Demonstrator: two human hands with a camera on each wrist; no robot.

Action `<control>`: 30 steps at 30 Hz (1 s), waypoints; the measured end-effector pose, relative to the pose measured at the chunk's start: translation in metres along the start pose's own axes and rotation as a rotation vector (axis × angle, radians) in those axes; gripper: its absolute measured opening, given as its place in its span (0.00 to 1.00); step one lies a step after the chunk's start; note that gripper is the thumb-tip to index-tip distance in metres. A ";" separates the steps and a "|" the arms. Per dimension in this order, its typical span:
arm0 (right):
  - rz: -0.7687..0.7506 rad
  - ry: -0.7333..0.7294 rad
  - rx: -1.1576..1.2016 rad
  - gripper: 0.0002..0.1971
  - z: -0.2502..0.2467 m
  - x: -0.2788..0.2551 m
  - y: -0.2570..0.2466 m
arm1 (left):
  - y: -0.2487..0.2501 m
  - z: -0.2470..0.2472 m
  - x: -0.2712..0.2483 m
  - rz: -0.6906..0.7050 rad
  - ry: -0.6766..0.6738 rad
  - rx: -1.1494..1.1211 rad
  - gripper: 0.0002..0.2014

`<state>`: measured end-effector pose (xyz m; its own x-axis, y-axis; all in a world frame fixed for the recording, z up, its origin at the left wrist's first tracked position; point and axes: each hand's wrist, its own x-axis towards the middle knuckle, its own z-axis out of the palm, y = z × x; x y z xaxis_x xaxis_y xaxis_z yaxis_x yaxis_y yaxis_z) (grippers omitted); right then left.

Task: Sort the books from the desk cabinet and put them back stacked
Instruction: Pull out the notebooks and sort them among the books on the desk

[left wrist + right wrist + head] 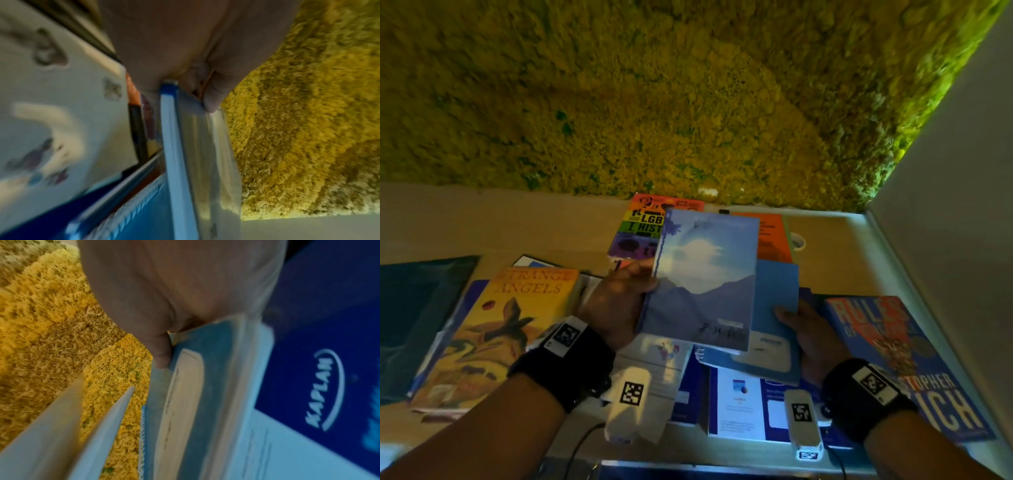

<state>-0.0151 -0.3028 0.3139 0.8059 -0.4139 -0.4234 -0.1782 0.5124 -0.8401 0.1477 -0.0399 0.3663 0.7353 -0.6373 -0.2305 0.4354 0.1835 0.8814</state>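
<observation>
Head view shows two hands, each gripping one book above a counter (482,219) strewn with more. Left hand (616,305) holds a pale blue book with a cloud and mountain cover (702,277), thumb on the front near the spine, the other fingers curled behind it. Right hand (808,339) holds a spiral-bound blue notebook (774,329) with a white label, thumb pressed on its cover; the blue book overlaps the notebook's upper left. At least seven further books lie flat on the counter: a yellow "Strange Angels" (496,329) at left, a dark teal one (417,318) beyond it, a rainbow-striped one (640,229) and an orange one (774,236) at the back, a blue "Rules" book (914,359) at right, a white one (654,363) and a navy-and-white Kaplan one (743,404) under the hands. A yellow-green moss wall (688,96) rises behind the counter.
</observation>
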 end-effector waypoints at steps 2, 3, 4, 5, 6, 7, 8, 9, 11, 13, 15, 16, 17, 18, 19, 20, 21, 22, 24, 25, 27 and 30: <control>0.006 -0.001 0.008 0.20 0.004 -0.001 0.009 | -0.012 0.007 -0.001 -0.052 0.037 -0.041 0.27; 0.010 -0.011 0.008 0.22 0.006 -0.002 0.013 | -0.017 0.012 0.000 -0.075 0.054 -0.044 0.28; 0.011 -0.023 0.018 0.23 0.008 -0.003 0.018 | -0.023 0.017 0.000 -0.099 0.085 -0.025 0.28; 0.018 -0.022 0.022 0.23 0.010 -0.004 0.021 | -0.029 0.021 0.001 -0.115 0.114 0.031 0.26; 0.024 -0.009 0.022 0.22 0.011 -0.007 0.024 | -0.036 0.027 0.002 -0.116 0.138 0.129 0.22; 0.027 0.014 0.023 0.20 0.013 -0.009 0.026 | -0.042 0.032 0.002 -0.100 0.157 0.298 0.18; 0.036 0.031 0.037 0.19 0.012 -0.010 0.029 | -0.049 0.036 0.003 -0.074 0.157 0.502 0.13; 0.066 0.050 0.072 0.20 0.012 -0.012 0.031 | -0.054 0.037 0.004 -0.060 0.139 0.696 0.09; 0.121 0.082 0.139 0.28 0.008 -0.012 0.033 | -0.057 0.041 0.001 -0.045 0.078 0.899 0.05; 0.132 0.050 0.115 0.30 0.010 -0.015 0.030 | -0.054 0.041 0.002 -0.024 0.011 0.976 0.07; 0.111 -0.010 0.030 0.21 0.011 -0.017 0.026 | -0.049 0.040 0.004 -0.024 -0.054 1.015 0.16; 0.089 -0.030 -0.005 0.18 0.011 -0.016 0.024 | -0.048 0.040 0.005 -0.035 -0.073 1.021 0.20; 0.066 -0.037 -0.036 0.18 0.010 -0.014 0.024 | -0.048 0.042 0.005 -0.051 -0.075 1.008 0.21; 0.047 -0.045 -0.043 0.20 0.007 -0.011 0.024 | -0.047 0.045 0.005 -0.046 -0.059 0.944 0.21; 0.028 -0.060 -0.039 0.22 0.004 -0.008 0.024 | -0.048 0.048 0.005 -0.037 -0.034 0.865 0.25; -0.001 -0.066 -0.046 0.24 0.002 -0.006 0.024 | -0.049 0.052 0.004 -0.039 -0.007 0.750 0.29; -0.047 -0.076 -0.053 0.26 0.000 -0.006 0.022 | -0.048 0.056 0.003 -0.043 0.012 0.640 0.30; -0.101 -0.071 -0.065 0.27 0.000 -0.008 0.017 | -0.046 0.060 0.003 -0.024 0.030 0.530 0.28; -0.191 -0.063 -0.087 0.27 0.003 -0.015 0.000 | -0.038 0.066 0.007 0.054 0.053 0.490 0.22; -0.225 -0.069 -0.084 0.26 0.003 -0.016 -0.008 | -0.035 0.069 0.010 0.109 0.055 0.544 0.20; -0.273 -0.094 -0.051 0.25 -0.003 -0.014 -0.017 | -0.031 0.074 0.019 0.210 0.046 0.647 0.17; -0.268 -0.052 -0.111 0.28 -0.011 -0.015 -0.014 | -0.042 0.071 0.028 0.245 -0.025 0.795 0.23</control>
<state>-0.0308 -0.3121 0.3278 0.8598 -0.4830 -0.1657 -0.0134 0.3030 -0.9529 0.1131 -0.1180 0.3520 0.7455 -0.6664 0.0065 -0.2393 -0.2586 0.9359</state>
